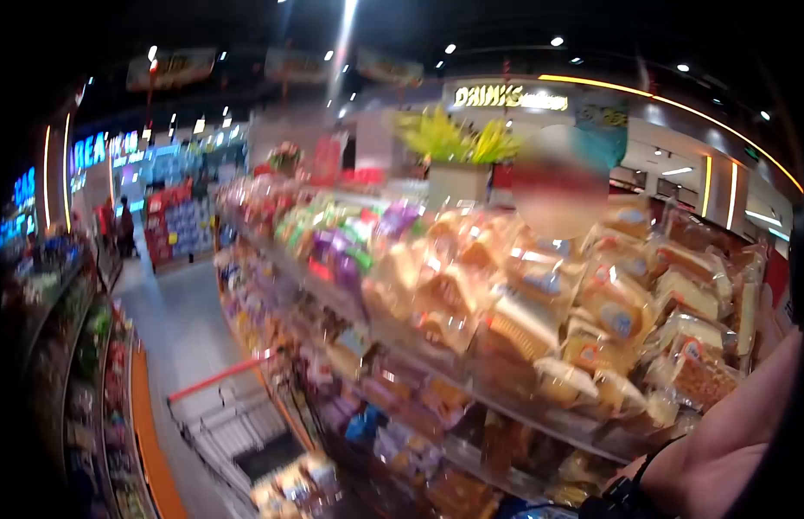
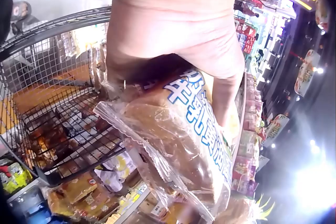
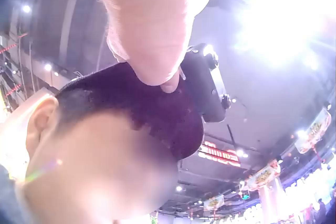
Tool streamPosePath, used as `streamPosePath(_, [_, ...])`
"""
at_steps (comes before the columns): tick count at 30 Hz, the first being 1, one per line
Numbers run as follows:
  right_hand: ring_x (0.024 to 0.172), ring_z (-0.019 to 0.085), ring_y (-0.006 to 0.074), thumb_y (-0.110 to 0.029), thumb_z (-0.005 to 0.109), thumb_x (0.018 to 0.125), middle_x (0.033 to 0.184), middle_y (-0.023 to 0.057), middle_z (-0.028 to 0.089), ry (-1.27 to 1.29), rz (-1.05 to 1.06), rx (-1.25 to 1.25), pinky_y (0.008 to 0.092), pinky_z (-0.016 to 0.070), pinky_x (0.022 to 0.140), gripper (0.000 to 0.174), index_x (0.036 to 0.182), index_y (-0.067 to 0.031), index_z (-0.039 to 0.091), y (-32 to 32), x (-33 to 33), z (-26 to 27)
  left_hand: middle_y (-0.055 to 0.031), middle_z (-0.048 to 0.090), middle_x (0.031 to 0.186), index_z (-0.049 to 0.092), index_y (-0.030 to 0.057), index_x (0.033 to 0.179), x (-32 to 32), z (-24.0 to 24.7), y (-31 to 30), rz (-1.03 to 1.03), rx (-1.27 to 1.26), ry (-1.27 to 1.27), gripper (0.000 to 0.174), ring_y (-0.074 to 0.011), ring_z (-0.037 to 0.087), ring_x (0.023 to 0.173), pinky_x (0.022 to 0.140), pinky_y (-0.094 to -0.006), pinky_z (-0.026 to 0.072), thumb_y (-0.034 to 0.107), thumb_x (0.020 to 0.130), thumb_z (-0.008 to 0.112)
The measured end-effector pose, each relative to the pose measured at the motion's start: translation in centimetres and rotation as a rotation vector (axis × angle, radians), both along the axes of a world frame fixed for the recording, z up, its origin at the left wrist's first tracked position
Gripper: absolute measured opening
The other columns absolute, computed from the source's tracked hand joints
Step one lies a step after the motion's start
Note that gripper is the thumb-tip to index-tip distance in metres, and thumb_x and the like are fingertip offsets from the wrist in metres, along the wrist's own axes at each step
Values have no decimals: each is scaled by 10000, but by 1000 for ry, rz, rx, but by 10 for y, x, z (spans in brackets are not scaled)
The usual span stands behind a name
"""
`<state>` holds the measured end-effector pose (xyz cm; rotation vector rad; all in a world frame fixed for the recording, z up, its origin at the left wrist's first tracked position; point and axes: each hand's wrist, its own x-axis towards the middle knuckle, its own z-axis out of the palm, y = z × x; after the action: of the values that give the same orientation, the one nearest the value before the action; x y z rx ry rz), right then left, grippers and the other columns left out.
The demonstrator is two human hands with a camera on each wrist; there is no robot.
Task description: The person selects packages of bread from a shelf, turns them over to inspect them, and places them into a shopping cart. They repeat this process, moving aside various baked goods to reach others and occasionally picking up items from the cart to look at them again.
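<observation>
In the left wrist view my left hand (image 2: 176,24) grips a clear plastic pack of bread (image 2: 163,124) with blue and white lettering. Its fingers spread over both sides of the pack, and a crimped wrapper end points downward. My right hand (image 3: 152,29) is raised to my head in the right wrist view, fingertips at the dark cap (image 3: 115,90) beside the black camera (image 3: 207,85); how the fingers lie there is hidden. Part of that arm, with a black strap (image 1: 622,497), shows at the head view's lower right. The left hand is outside the head view.
A shelf top piled with packaged bread (image 1: 532,303) runs along the right. Beside it stands a shopping cart (image 1: 220,381), its wire basket (image 2: 63,124) left of my left hand. Another stocked shelf (image 1: 99,372) lines the aisle floor (image 1: 169,298). Someone (image 1: 125,227) is farther down.
</observation>
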<state>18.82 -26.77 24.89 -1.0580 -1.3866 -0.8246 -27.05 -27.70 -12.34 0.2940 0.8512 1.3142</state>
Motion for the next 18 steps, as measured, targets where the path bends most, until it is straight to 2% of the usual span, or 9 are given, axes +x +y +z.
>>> streamPosePath(5, [1178,471,263,-102,647,766,1297,151,455,-23,-18,-8,391,353,1006,453,1185,-13,502,-4,-12,-22,-159,560,1209,493,23,1259,-14,-42,-29,17,-34,-38,444,-302,560,1102,957,-443,456,229,870,553])
streamPosePath(7, [1180,469,265,-94,642,765,1298,151,453,-36,-12,-20,392,350,1006,448,1184,-14,504,-1,-20,-27,-155,607,1126,520,5,1206,-10,-41,-20,83,-79,22,400,-298,613,996,881,-430,507,228,874,535])
streamPosePath(9, [1181,466,267,-86,638,765,1299,151,451,-47,11,-48,393,348,1007,443,1182,-14,506,2,-29,-30,-138,602,1158,500,-10,1224,-22,-51,-13,-11,-140,-46,389,-289,607,1034,891,-425,509,166,884,567])
streamPosePath(11, [1183,464,269,-78,633,765,1301,152,449,-55,23,-29,394,345,1007,439,1181,-15,508,2,-41,-35,-153,589,1177,479,-28,1238,-16,-43,-5,39,-85,-79,404,-286,605,1036,918,-423,497,106,870,577])
streamPosePath(12, [1183,463,270,-74,631,765,1301,152,448,-65,35,-19,395,344,1007,437,1180,-16,509,4,-48,-38,-164,573,1189,453,-28,1251,-18,-49,-1,24,-88,-100,439,-329,589,1048,966,-475,458,124,859,579])
streamPosePath(15, [1186,459,273,-61,625,764,1303,152,445,-71,125,29,396,341,1008,431,1178,-17,512,8,-80,-50,-144,586,1176,451,-19,1266,-22,-56,6,-28,-114,2,473,-292,591,1053,938,-439,475,124,845,614])
streamPosePath(16, [1186,458,273,-57,622,764,1304,153,444,-59,170,36,397,339,1009,430,1178,-17,513,11,-96,-57,-132,601,1149,468,-13,1251,-16,-47,11,6,-130,82,457,-269,603,1029,915,-407,488,102,837,623])
streamPosePath(17, [1187,457,274,-53,620,764,1305,153,443,-38,241,41,397,338,1009,428,1177,-18,514,13,-114,-68,-129,611,1132,487,-12,1232,-15,-59,17,103,-156,224,421,-261,614,1007,900,-388,498,75,838,611])
streamPosePath(18, [1188,456,275,-49,618,764,1306,153,442,-15,332,29,398,337,1009,426,1176,-18,515,16,-135,-79,-134,619,1102,510,-22,1191,-11,-65,24,127,-192,198,398,-260,623,986,870,-388,515,75,824,627])
